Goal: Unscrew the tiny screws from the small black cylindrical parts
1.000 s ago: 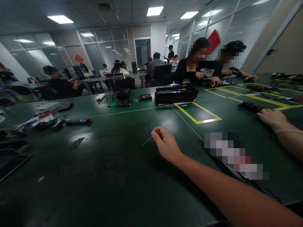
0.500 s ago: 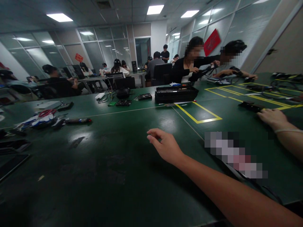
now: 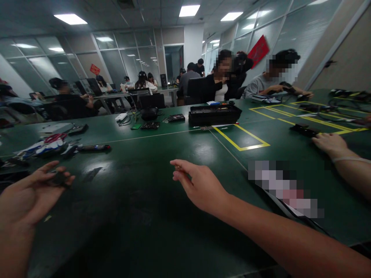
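Note:
My left hand point(image 3: 34, 193) is in view at the left, palm turned up, with its fingers curled round a small dark flat piece point(image 3: 58, 178) whose kind I cannot make out. Above the middle of the green table point(image 3: 130, 231), my right hand point(image 3: 199, 185) is held with thumb and forefinger close together. A tiny brownish spot shows between those fingertips; it is too small to tell whether it is a held part or another finger. Closest beyond the left hand lie a dark pen-shaped tool point(image 3: 94, 148) and a pile of blue-white gloves and red cable point(image 3: 53, 143).
A long black open case point(image 3: 214, 116) stands at the back, beside circuit boards point(image 3: 150, 125). Yellow tape point(image 3: 252, 147) marks rectangles on the table. At right, another person's hand point(image 3: 332, 146) touches a black part point(image 3: 303, 130). A blurred-out flat item lies beside my right forearm.
My left hand has come into view from the left with the dark piece in it. My right hand has moved slightly left. Across the table, a person has drawn an arm back.

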